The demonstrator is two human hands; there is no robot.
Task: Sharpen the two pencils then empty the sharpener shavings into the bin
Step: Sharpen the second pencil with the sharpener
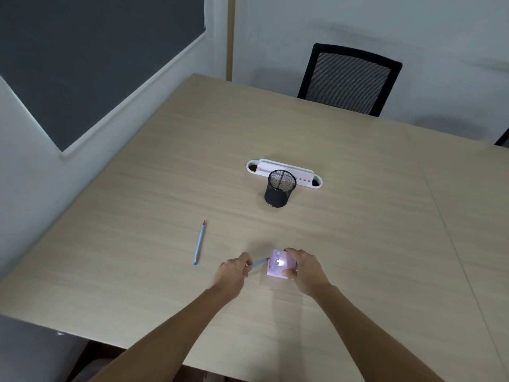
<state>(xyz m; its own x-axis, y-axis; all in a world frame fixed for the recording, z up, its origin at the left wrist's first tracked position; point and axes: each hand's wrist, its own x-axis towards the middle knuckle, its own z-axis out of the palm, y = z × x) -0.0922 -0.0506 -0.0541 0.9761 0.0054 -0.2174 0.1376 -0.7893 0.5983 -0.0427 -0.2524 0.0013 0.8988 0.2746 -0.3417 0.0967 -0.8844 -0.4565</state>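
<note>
Pale wood-grain rectangular table (344,216) fills most of the view; black mesh-backed office chair (349,78) at its far edge. White oblong plastic cable tray (283,172) set in the tabletop, black wire-mesh cylindrical bin (280,188) upright directly in front of it, touching or overlapping in view. Right hand (305,270) grips pale pink box-shaped plastic sharpener (281,267) resting on table, fingers curled over top, thumb on near side. Left hand (232,271) pinches short blue pencil (259,262) between thumb and fingertips; red tip at sharpener's left face, apparently entering the hole, blur prevents certainty. Second blue pencil with red tip (199,243) lies loose, well left of both hands.
</note>
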